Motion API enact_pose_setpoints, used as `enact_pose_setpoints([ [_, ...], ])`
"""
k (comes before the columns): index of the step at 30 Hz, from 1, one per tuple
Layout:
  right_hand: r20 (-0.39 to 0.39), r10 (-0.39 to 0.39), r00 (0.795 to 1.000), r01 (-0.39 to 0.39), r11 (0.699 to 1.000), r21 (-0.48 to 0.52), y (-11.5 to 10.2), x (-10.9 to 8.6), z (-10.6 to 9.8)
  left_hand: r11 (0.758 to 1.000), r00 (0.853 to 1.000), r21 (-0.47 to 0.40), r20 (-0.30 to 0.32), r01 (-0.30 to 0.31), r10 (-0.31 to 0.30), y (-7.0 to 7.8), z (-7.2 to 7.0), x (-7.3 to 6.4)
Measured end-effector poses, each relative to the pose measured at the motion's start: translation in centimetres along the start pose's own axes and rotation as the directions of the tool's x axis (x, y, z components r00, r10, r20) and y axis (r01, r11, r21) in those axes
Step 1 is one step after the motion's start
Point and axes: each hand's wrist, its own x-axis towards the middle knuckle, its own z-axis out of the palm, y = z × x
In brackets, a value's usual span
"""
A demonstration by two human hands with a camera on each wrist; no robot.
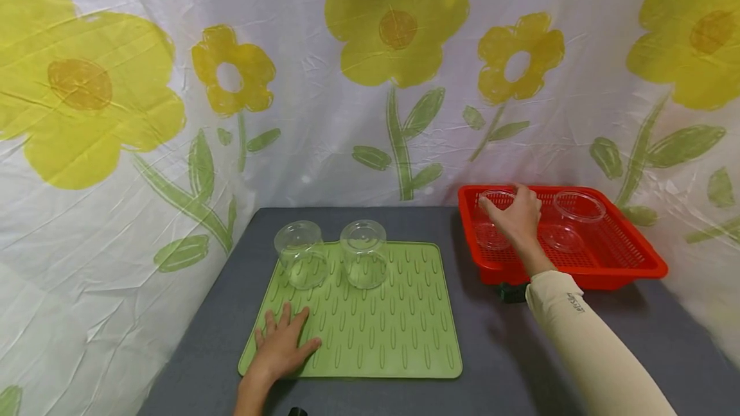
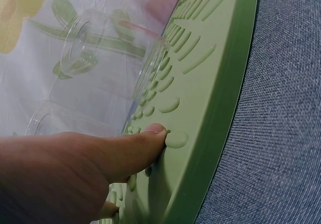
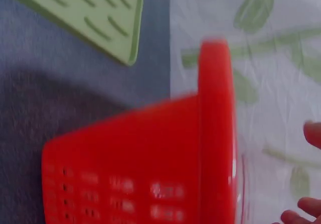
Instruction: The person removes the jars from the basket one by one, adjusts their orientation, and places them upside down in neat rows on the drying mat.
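My left hand (image 1: pixel 281 346) rests with spread fingers on the left front part of a green ridged mat (image 1: pixel 399 313); in the left wrist view its thumb (image 2: pixel 135 151) touches the mat. Two clear round plastic containers (image 1: pixel 364 259) stand side by side along the mat's back. My right hand (image 1: pixel 518 220) is over the left side of a red plastic basket (image 1: pixel 578 273), at the mouth of a clear container (image 1: pixel 488 236). Its thumb and fingers are apart; the right wrist view shows them above the rim. A second clear container (image 1: pixel 578 207) stands to the right in the basket.
Under the basket's front edge sits a dark green object (image 1: pixel 512 293), partly hidden. A small black thing (image 1: pixel 297 411) shows at the bottom edge. Behind the grey table (image 1: pixel 485 352) hangs a white cloth (image 1: pixel 300 146) with yellow flowers.
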Motion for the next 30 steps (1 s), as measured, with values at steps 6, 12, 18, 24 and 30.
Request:
enact_pose_setpoints([
  [6,0.105,0.073,0.992,-0.067,0.996,-0.067,1.5,1.1,-0.9,1.0,1.0,-0.004,-0.004,-0.002,0.002,0.0,0.0,0.0],
  [12,0.174,0.134,0.976,-0.118,0.988,-0.1,1.8,1.8,-1.3,1.0,1.0,-0.009,0.001,0.003,-0.003,-0.2,0.1,0.0],
  [18,0.292,0.203,0.935,-0.171,0.977,-0.131,2.3,2.4,-1.6,1.0,1.0,-0.021,0.009,0.006,-0.006,-0.2,0.0,0.0],
  [24,0.385,0.247,0.889,-0.203,0.967,-0.151,3.3,2.9,-1.7,1.0,1.0,-0.028,0.006,0.003,-0.003,-0.1,0.0,-0.1],
  [30,0.457,0.245,0.855,-0.208,0.969,-0.131,3.7,3.1,-1.9,0.999,1.0,-0.033,0.008,0.004,-0.004,0.0,0.0,0.0],
])
